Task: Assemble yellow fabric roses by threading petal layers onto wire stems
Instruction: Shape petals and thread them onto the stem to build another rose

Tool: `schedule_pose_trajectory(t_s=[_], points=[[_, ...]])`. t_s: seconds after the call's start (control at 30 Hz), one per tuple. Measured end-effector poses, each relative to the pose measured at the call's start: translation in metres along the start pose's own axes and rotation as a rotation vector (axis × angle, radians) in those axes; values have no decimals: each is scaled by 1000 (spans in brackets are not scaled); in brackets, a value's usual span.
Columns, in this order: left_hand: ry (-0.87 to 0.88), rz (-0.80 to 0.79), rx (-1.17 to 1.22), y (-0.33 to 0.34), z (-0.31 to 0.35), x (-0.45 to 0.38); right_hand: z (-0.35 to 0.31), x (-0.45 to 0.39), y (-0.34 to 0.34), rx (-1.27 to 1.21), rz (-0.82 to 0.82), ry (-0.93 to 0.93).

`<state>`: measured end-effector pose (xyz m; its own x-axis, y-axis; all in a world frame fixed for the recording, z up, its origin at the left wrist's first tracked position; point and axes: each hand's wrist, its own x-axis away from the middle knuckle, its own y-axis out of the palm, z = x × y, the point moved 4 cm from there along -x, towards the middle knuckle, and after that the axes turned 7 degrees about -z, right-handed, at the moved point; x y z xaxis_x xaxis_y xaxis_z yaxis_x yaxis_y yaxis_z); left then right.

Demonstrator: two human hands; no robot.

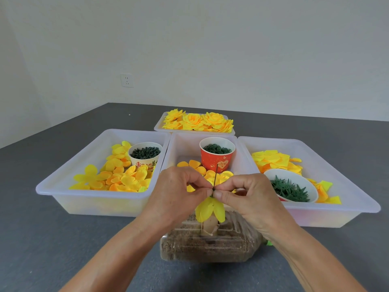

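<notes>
Dark grey bench (52, 239) is carrying four translucent white bins, white wall with a socket (127, 80) sitting behind. Left bin (63, 199) is holding loose yellow and orange petal layers (117, 178) plus a white paper cup (145, 153) filled with small dark green pieces. Right bin (328, 211) is holding more yellow petal pieces (273, 159) and a tipped white bowl (291, 185) full of green spiky calyx pieces (288, 189). Centre bin (181, 144) is holding a red paper cup (216, 154) of dark green rings and orange-yellow petals (195, 165) at its base. Far bin (160, 128), behind the centre one, is piled with finished yellow roses (197, 121). Near edge of the bench: a clear plastic bottle (210, 245) lying on its side, filled with brown grainy stuff, sitting right under the hands. Left hand (179, 192) and right hand (246, 197) are meeting thumb-to-thumb above the bottle, in front of the centre bin, both pinching at the same spot on a thin dark wire stem (215, 175) that is sticking up between the fingertips. A yellow petal layer (210, 209) is hanging on the stem just below the pinch, petals drooping down toward the bottle. Small green bit showing at the pinch point, too small to name.
</notes>
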<state>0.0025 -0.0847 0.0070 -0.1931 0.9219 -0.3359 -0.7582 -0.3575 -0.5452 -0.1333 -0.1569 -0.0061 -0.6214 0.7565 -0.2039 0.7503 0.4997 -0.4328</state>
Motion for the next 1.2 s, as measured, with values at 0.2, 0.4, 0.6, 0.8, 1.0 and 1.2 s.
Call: schedule_pose_trajectory(t_s=[0.2, 0.4, 0.6, 0.8, 1.0, 1.2], points=[[-71, -54, -7, 4, -6, 2, 4, 0, 3, 58, -59, 40], [-100, -75, 44, 1, -7, -1, 1, 0, -1, -21, -87, 50], [-71, -85, 94, 2, -7, 1, -1, -1, -5, -57, -80, 45], [-46, -59, 46, 1, -6, -1, 0, -4, -1, -39, -89, 47], [-61, -81, 37, 2, -12, -1, 3, -5, -1, -36, -95, 40], [-22, -118, 0, 2, -10, -3, 1, -6, 1, 15, -96, 35]])
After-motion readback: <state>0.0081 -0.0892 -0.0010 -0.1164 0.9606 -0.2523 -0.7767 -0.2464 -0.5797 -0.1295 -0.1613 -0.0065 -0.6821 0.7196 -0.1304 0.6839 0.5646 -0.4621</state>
